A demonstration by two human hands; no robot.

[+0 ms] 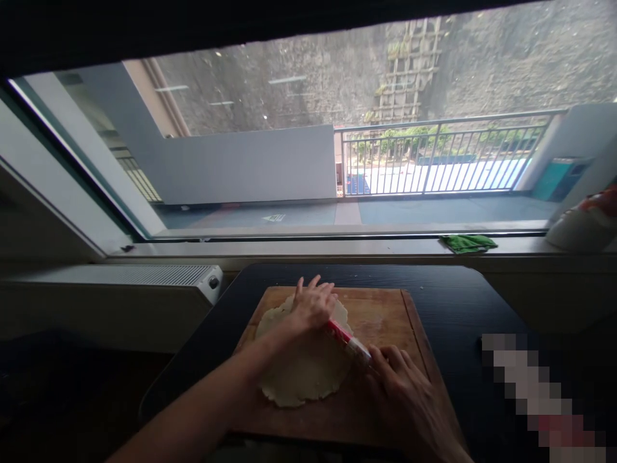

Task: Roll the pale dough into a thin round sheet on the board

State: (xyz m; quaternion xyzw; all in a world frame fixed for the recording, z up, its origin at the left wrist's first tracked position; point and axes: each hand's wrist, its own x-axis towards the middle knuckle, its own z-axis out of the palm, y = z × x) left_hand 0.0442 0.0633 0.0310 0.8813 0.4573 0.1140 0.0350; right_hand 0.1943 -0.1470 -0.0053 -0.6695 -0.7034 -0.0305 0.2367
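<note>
A flat, uneven-edged sheet of dough (304,376) lies on a wooden cutting board (378,312). My left hand (315,302) rests at the far part of the dough, fingers spread and stretched forward. At the lower right, my right hand (402,386) is closed on the near end of a slim red and whitish stick-like tool (354,344). The tool slants across the right side of the dough, and its red far end meets the heel of my left hand. Its exact kind does not show.
The board sits on a dark table (443,302). A white radiator (144,276) stands left of it. Behind are a window sill (337,247) with a green cloth (467,243) and a whitish container (585,228) at right. A pixelated patch covers something on the table's right.
</note>
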